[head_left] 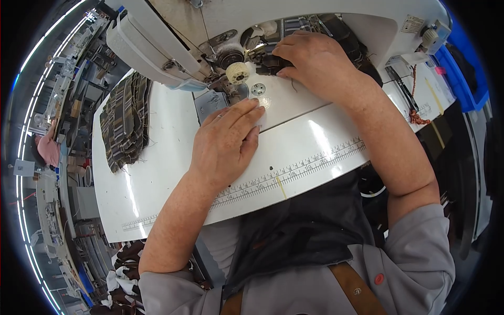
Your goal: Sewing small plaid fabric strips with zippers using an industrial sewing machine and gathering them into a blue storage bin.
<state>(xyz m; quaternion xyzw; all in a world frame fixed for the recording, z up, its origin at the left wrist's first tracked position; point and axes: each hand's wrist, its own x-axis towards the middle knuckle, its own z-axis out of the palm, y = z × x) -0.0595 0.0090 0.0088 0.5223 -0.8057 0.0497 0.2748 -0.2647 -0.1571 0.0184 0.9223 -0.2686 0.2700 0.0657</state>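
A white sewing machine [157, 50] stands over the white table, its round cream-coloured knob [237, 73] above the needle plate [211, 104]. My left hand [223, 139] lies with fingers stretched out, its fingertips beside the plate and nothing visible in it. Under the machine's arm, my right hand [317, 60] has its fingers and thumb bent around the edge of a dark fabric piece [270, 64]. Loose thread hangs by the thumb. More dark striped fabric [302, 23] lies behind that hand, partly hidden by it.
A stack of striped fabric pieces [126, 121] sits at the table's left. A printed ruler [294, 173] runs along the front edge. At the right are dark tweezers [401, 86], an orange-brown cord [417, 116] and a blue bin [467, 73]. Another person [48, 147] is far left.
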